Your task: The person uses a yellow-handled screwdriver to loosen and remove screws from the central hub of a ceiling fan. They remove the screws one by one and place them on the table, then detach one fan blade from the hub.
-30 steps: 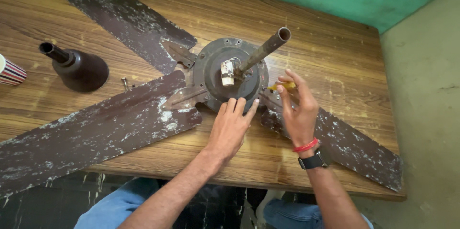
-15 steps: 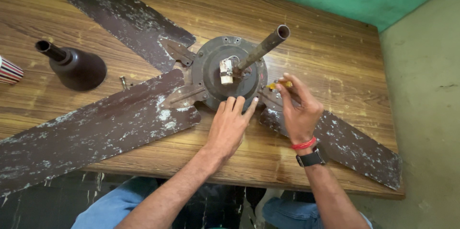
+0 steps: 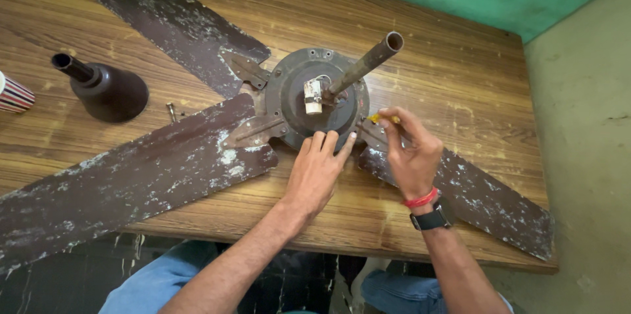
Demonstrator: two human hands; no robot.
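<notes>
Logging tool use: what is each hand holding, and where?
Right hand pinches a yellow-handled tool by its handle; left hand rests on the fan motor.

The scene is lit evenly by soft, diffuse daylight, and no hard glare is seen. A mild sheen is spread across the wooden tabletop [image 3: 460,84], brightest toward the far right, so the light is perhaps cast from that side. Short, soft shadows are thrown under the left hand [image 3: 320,169] and the right hand [image 3: 413,156]. The area below the tabletop edge is left dim. Focus is held sharp at the centre, while slight wide-angle stretching and softness are noticed at the edges and corners.
</notes>
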